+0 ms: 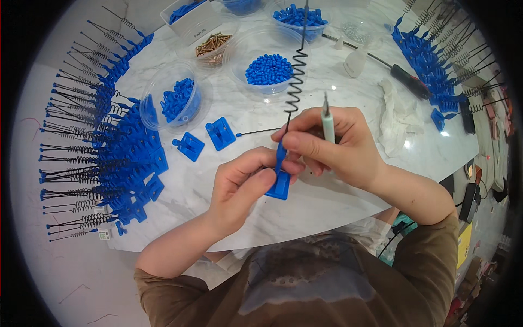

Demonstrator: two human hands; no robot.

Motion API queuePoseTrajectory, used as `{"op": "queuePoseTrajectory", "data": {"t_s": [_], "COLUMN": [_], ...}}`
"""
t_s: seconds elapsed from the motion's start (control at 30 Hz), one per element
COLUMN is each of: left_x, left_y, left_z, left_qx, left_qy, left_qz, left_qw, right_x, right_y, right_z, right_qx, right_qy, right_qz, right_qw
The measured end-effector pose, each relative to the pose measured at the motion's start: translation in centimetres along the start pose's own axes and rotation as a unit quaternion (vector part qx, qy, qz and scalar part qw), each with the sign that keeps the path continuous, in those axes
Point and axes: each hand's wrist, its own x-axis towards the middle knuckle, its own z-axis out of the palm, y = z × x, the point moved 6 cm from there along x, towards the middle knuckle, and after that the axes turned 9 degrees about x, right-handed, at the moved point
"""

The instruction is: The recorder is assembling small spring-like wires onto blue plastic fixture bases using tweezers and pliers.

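My left hand (242, 188) grips a flat blue plastic bracket (280, 187) just above the white marble table (218, 196). A long black rod with a coiled spring (296, 76) rises from the bracket toward the far side. My right hand (332, 144) pinches the blue stem of that part with thumb and forefinger and also holds a pale green pen-shaped tool (328, 122), tip pointing up. Two loose blue brackets (189, 146) (220, 133) lie on the table just left of my hands, with a thin black pin (259, 131) beside them.
Rows of finished blue brackets with black springs (103, 152) fill the table's left side, and more (436, 54) lie at the far right. Clear tubs hold blue parts (177, 98), blue beads (268, 69) and brass screws (212, 43). A screwdriver (400, 73), small bottle (355, 61) and crumpled tissue (397, 117) lie right.
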Motion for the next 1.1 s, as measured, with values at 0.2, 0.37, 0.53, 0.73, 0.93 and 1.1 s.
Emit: {"op": "queuePoseTrajectory", "data": {"t_s": [0.2, 0.37, 0.53, 0.73, 0.93, 1.1], "left_x": [-0.1, -0.3, -0.4, -0.3, -0.3, -0.3], "left_y": [0.9, 0.8, 0.6, 1.0, 0.9, 1.1], "left_z": [-0.3, -0.3, -0.2, 0.6, 0.6, 0.7], "left_qx": [0.008, 0.121, 0.11, 0.008, 0.008, 0.006], "left_qy": [0.024, 0.028, -0.016, -0.026, -0.055, -0.048], "left_qz": [0.065, 0.048, 0.068, 0.07, 0.07, 0.056], "left_qw": [0.998, 0.991, 0.992, 0.997, 0.996, 0.997], "right_x": [0.2, 0.0, -0.1, -0.1, -0.1, -0.1], "right_y": [-0.2, -0.2, -0.6, -0.3, -0.2, -0.1], "right_z": [-0.3, -0.4, -0.1, -0.6, -0.3, -0.4], "right_qx": [0.008, 0.007, -0.042, -0.002, -0.01, 0.033], "right_qy": [0.04, 0.032, 0.016, 0.04, 0.028, 0.019], "right_qz": [0.026, 0.031, 0.012, 0.048, 0.003, 0.009], "right_qw": [0.999, 0.999, 0.999, 0.998, 1.0, 0.999]}}
